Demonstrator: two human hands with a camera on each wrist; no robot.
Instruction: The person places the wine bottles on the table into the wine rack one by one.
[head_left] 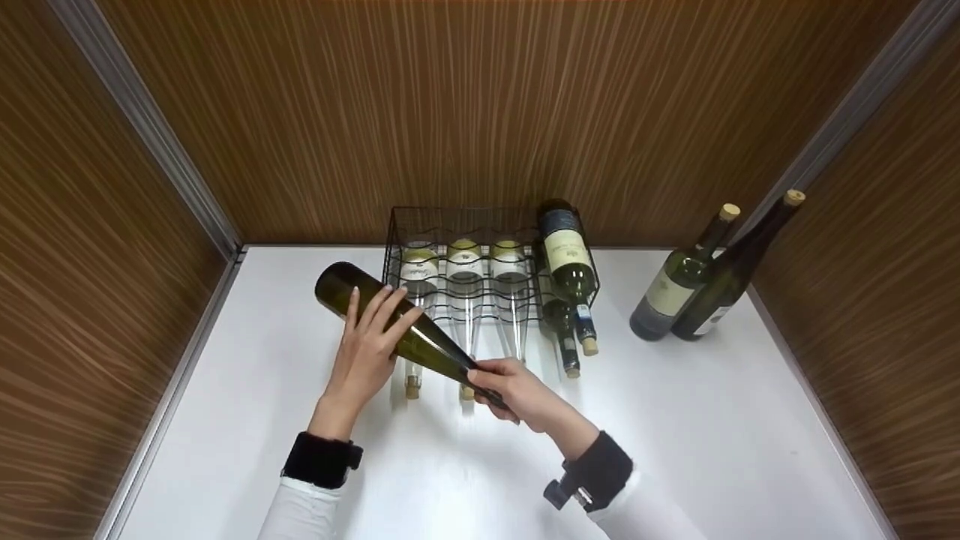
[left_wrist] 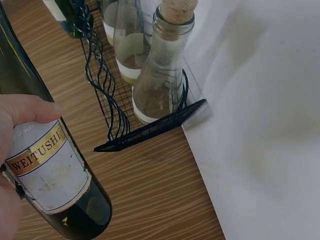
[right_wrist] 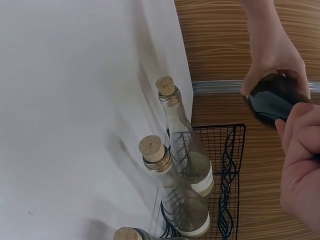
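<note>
A dark green wine bottle (head_left: pixel 433 351) is held slantwise in front of the wire rack, its base toward the upper left. My left hand (head_left: pixel 364 352) grips the bottle's body, with the fingers spread over its upper side. In the left wrist view the thumb lies across the bottle beside a white label (left_wrist: pixel 52 172) reading "WEITUSHI". My right hand (head_left: pixel 521 391) is curled round the neck at the lower right, hiding the bottle's mouth. Behind is the black wire rack (right_wrist: pixel 242 150), holding clear corked bottles (right_wrist: pixel 185 205) with necks pointing forward.
At the rack's right end, a labelled green bottle (head_left: pixel 568 251) lies above another green bottle (head_left: pixel 559 315). Two corked bottles, one shorter (head_left: pixel 667 296) and one taller (head_left: pixel 731 277), stand on the white table (head_left: pixel 720 420) at right. Wood-grain panels (head_left: pixel 465 112) enclose the back and sides.
</note>
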